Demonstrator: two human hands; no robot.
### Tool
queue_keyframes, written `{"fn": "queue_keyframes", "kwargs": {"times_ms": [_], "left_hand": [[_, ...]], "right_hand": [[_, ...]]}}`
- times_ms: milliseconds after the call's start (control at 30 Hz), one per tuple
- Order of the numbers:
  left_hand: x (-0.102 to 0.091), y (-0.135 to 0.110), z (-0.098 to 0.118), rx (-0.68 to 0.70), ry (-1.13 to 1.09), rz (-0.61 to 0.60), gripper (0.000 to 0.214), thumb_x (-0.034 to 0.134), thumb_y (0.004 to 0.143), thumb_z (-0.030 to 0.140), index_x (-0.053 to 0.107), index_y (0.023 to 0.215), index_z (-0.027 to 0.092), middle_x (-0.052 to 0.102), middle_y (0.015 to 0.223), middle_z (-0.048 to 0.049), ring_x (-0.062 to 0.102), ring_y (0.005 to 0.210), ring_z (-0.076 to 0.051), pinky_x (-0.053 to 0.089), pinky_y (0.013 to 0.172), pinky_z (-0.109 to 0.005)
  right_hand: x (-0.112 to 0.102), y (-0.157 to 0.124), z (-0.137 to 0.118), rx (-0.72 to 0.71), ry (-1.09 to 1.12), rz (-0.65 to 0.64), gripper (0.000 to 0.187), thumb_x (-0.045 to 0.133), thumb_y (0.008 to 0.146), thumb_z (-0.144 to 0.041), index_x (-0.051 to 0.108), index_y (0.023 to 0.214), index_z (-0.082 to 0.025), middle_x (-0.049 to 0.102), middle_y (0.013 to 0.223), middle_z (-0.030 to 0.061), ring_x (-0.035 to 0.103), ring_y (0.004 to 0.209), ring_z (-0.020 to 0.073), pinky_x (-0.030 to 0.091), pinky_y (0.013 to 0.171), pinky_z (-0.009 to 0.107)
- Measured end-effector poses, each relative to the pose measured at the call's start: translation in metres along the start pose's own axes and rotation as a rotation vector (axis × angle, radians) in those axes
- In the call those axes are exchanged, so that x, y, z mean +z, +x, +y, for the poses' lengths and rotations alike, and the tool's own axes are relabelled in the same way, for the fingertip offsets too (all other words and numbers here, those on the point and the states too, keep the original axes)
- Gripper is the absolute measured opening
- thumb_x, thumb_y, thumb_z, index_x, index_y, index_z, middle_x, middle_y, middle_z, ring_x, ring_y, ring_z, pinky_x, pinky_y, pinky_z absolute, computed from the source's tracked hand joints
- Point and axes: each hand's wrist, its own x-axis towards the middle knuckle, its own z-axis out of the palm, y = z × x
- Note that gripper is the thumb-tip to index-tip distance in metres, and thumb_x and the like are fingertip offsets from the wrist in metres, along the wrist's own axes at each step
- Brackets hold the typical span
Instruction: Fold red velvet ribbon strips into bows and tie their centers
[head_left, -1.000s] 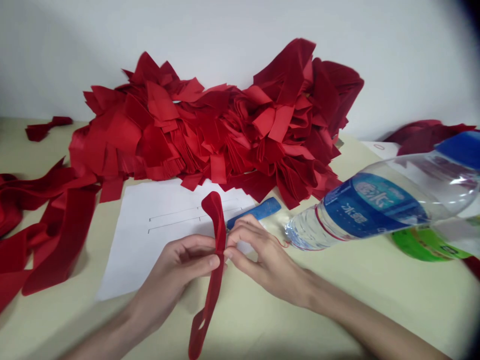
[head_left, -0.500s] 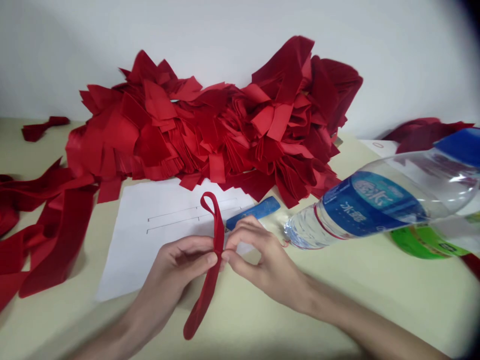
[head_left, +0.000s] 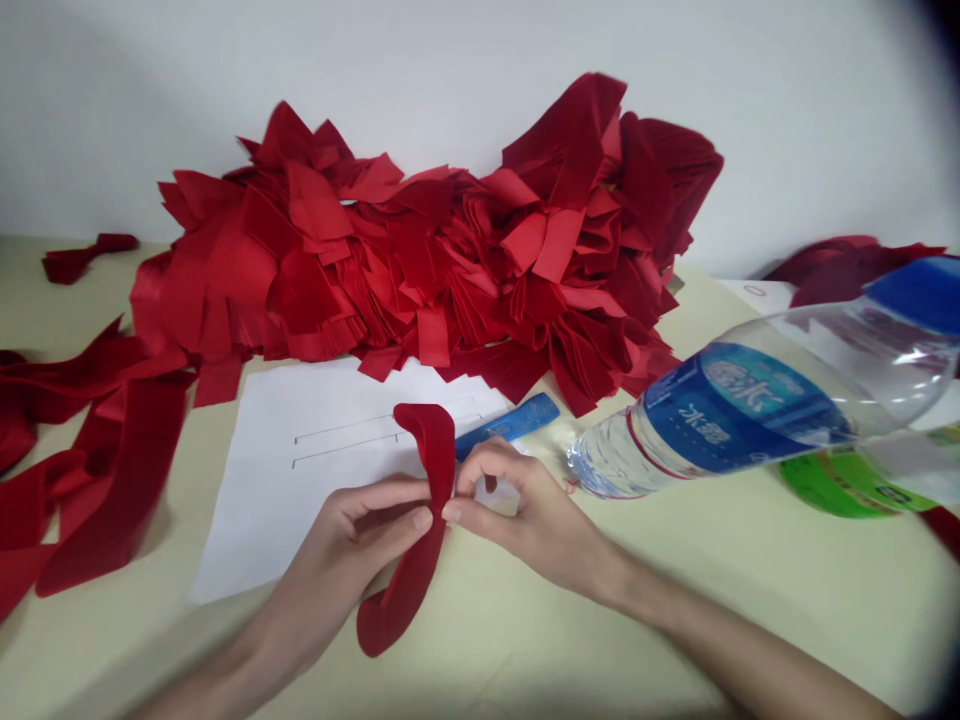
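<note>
Over the near edge of a white paper sheet (head_left: 300, 510), the left hand (head_left: 341, 555) and right hand (head_left: 517, 525) pinch a red velvet strip (head_left: 439, 450), both grips clenched on it and nearly meeting. The strip's upper end folds over above the paper, while its lower end curls past the sheet's edge onto the bare counter (head_left: 750, 620). Just beyond the right hand, a blue ruler (head_left: 517, 425) lies by the sheet's far corner, and a tilted water bottle (head_left: 720, 420) sits close beside it, its base near those fingers (head_left: 487, 460). A large pile of red fabric strips (head_left: 420, 250) overhangs the paper's far edge. Loose red strips (head_left: 97, 470) sprawl to the left, well apart from the hands, with open counter running towards the near right.
</note>
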Motion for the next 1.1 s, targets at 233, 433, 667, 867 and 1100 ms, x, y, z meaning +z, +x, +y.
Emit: {"fn": "queue_keyframes", "kwargs": {"times_ms": [233, 433, 667, 867, 1100], "left_hand": [[0.002, 0.000, 0.006, -0.046, 0.119, -0.042, 0.016, 0.065, 0.076, 0.034, 0.069, 0.078, 0.019, 0.066, 0.071, 0.0000, 0.053, 0.064, -0.012, 0.040, 0.059, -0.021], [0.005, -0.004, 0.005, 0.109, 0.406, -0.022, 0.014, 0.051, 0.083, 0.027, 0.057, 0.074, 0.019, 0.049, 0.064, 0.0040, 0.039, 0.055, -0.009, 0.031, 0.050, -0.021], [0.005, -0.002, 0.004, 0.111, 0.590, -0.022, 0.011, 0.052, 0.073, 0.013, 0.054, 0.080, 0.021, 0.044, 0.061, 0.0070, 0.037, 0.052, -0.009, 0.033, 0.049, -0.021], [-0.031, 0.005, 0.029, -0.026, 0.516, -0.159, 0.022, 0.066, 0.071, 0.024, 0.063, 0.092, 0.022, 0.065, 0.083, 0.0010, 0.056, 0.066, -0.014, 0.042, 0.054, -0.021], [-0.072, 0.015, 0.035, -0.070, 0.225, 0.096, 0.026, 0.073, 0.069, 0.030, 0.066, 0.092, 0.020, 0.070, 0.084, -0.0010, 0.065, 0.074, -0.015, 0.053, 0.075, -0.027]], "right_hand": [[-0.001, 0.001, -0.001, 0.001, 0.042, -0.053, 0.011, 0.067, 0.077, -0.020, 0.059, 0.069, -0.017, 0.059, 0.074, -0.0023, 0.049, 0.077, 0.0127, 0.037, 0.072, 0.027], [-0.010, 0.003, 0.003, 0.220, 0.715, -0.264, 0.027, 0.068, 0.075, -0.026, 0.058, 0.098, -0.018, 0.061, 0.091, 0.0016, 0.054, 0.077, 0.0116, 0.042, 0.071, 0.027], [-0.009, 0.004, 0.003, 0.228, 0.745, -0.031, 0.015, 0.068, 0.075, -0.024, 0.056, 0.075, -0.016, 0.055, 0.066, -0.0034, 0.047, 0.059, 0.0074, 0.039, 0.059, 0.021], [-0.028, 0.007, 0.004, 0.230, 0.593, 0.137, 0.018, 0.063, 0.079, -0.032, 0.055, 0.087, -0.018, 0.059, 0.076, -0.0005, 0.055, 0.061, 0.0095, 0.045, 0.061, 0.024], [-0.039, 0.009, 0.007, 0.274, 0.507, 0.235, 0.020, 0.066, 0.076, -0.032, 0.058, 0.089, -0.019, 0.039, 0.055, -0.0112, 0.030, 0.036, 0.0000, 0.054, 0.063, 0.026]]}}
